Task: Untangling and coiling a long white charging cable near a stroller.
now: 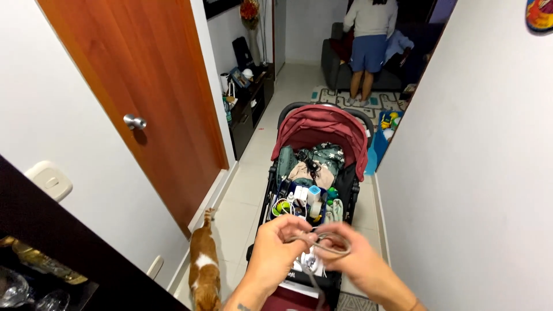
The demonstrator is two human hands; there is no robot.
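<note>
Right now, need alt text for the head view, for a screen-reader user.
Two bare hands, left hand and right hand, hold a thin grey cord looped between them above a stroller with a dark red canopy, its seat full of small items. An orange-and-white cat stands by a wooden door; another person stands in the far room.

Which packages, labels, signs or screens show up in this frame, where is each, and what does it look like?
White label: on the stroller's near end, just under the left hand; a flat strip with dark print.
White box-like packages: in the stroller's blue organiser tray, small and rectangular.
Colourful plaque: on the right wall at the top corner, rounded, orange and blue.
No screens visible.
</note>
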